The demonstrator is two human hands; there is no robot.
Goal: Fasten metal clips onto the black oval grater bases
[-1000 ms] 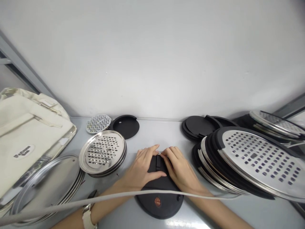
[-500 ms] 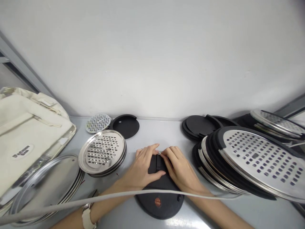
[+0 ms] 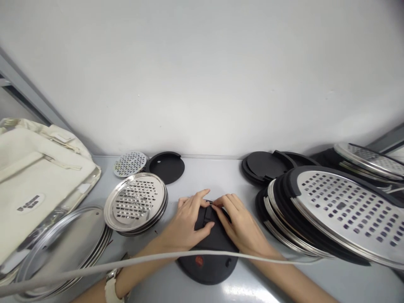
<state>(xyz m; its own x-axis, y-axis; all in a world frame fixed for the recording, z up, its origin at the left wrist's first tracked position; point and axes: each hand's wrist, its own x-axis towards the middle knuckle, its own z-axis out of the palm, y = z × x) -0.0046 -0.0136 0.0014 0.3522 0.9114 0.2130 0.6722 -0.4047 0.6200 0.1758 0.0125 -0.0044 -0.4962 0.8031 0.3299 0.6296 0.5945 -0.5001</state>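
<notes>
A black round plate (image 3: 210,242) with an orange round mark lies on the grey table in front of me. A thin metal edge shows at its far rim. My left hand (image 3: 186,225) grips the plate's upper left part, fingers over the far rim and thumb on a small raised black tab (image 3: 208,213). From the other side, my right hand (image 3: 236,216) pinches the far rim with thumb and fingertips. The fingertips of both hands nearly meet there. What lies beneath the plate is hidden.
Stacked metal grater discs (image 3: 135,202) stand left, flat metal discs (image 3: 63,244) nearer. A cream bag (image 3: 38,176) lies far left. Black round holders (image 3: 167,167) rest by the wall. At right, a large stack of perforated discs (image 3: 350,214) leans. A white cable (image 3: 158,257) crosses the foreground.
The black plate has turned slightly, its orange mark and near edge shifting left. Both hands keep hold at the far rim, with my left thumb moved a little left and up.
</notes>
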